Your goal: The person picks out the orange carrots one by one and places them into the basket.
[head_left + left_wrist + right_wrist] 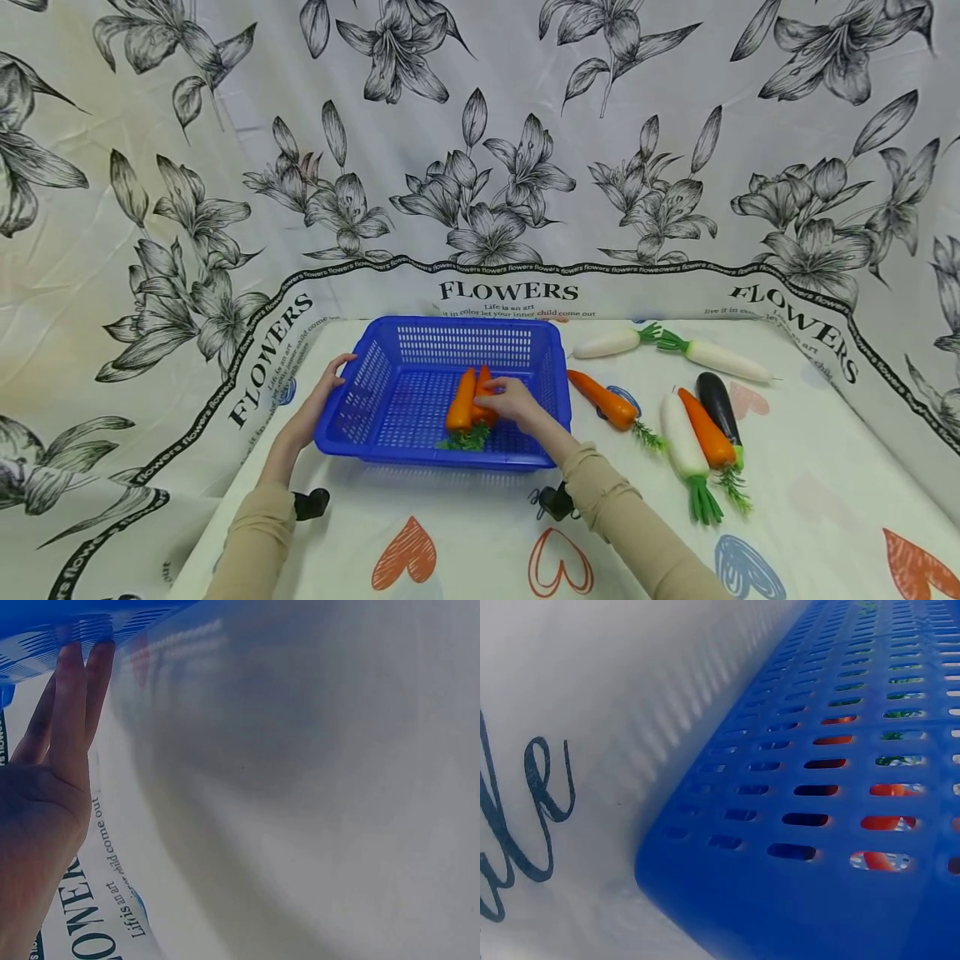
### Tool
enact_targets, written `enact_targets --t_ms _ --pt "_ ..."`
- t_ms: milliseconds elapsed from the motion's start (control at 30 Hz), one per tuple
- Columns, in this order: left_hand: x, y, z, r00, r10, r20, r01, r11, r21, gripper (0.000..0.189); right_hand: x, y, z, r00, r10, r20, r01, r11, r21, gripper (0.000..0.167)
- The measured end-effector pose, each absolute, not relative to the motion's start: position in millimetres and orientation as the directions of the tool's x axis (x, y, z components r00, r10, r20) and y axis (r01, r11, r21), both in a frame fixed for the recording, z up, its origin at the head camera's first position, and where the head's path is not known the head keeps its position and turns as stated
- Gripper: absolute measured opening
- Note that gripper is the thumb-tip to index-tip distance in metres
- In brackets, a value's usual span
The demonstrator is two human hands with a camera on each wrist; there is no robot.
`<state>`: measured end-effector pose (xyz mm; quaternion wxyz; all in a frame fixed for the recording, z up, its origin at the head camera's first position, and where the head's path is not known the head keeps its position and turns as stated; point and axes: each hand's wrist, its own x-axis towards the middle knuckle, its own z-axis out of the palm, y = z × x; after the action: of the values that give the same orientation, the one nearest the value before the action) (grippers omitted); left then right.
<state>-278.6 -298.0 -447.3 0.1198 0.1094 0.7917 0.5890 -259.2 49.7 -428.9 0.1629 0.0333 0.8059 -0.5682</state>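
A blue plastic basket [375,417] with slotted walls stands in front of me. My left hand [313,402] holds its left rim; in the left wrist view, straight fingers [71,705] of that hand touch the outer wall. Inside the basket, my right hand [512,400] pinches an orange carrot [482,414] from above. Another carrot [459,408] lies close beside it on the left, green tops towards me. The right wrist view shows the basket's slotted outer wall [817,900] with orange and green behind the slots; the right hand is not seen there.
Right of the basket lie a carrot [606,402], a white radish [682,433], another carrot [707,429] and a dark eggplant [718,408]. Two more white radishes, one left [609,343] and one right [723,360], lie farther back. A flower-printed curtain [510,200] hangs behind the table.
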Motion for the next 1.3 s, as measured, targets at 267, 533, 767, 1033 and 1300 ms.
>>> enact_targets --t_ms 267,533,767,1033,1300 --pt "-280.3 -298.1 -447.2 -0.947 0.312 -0.080 0.011 0.279 0.960 0.048 -261.1 49.6 -425.2 -0.918 -0.195 -0.345 0.293 0.252 -0.922 0.047" --pt "-280.7 -297.3 -448.7 -0.949 0.304 -0.090 -0.004 0.274 0.962 0.049 -256.8 51.5 -427.1 -0.906 -0.244 -0.345 0.266 0.306 -0.914 0.049" --pt "-278.4 -296.5 -448.5 -0.949 0.303 -0.087 -0.001 0.270 0.963 0.050 -253.0 50.4 -430.7 -0.920 -0.227 -0.319 0.221 0.372 -0.902 0.046" --pt "-280.7 -295.9 -446.4 -0.947 0.312 -0.077 0.012 0.273 0.962 0.049 -254.3 50.1 -428.1 -0.919 -0.242 -0.312 0.206 0.380 -0.902 0.045" --pt "-281.0 -295.8 -448.3 -0.949 0.308 -0.073 0.012 0.265 0.964 0.048 -255.0 49.7 -427.9 -0.879 -0.348 -0.326 0.214 0.323 -0.922 0.042"
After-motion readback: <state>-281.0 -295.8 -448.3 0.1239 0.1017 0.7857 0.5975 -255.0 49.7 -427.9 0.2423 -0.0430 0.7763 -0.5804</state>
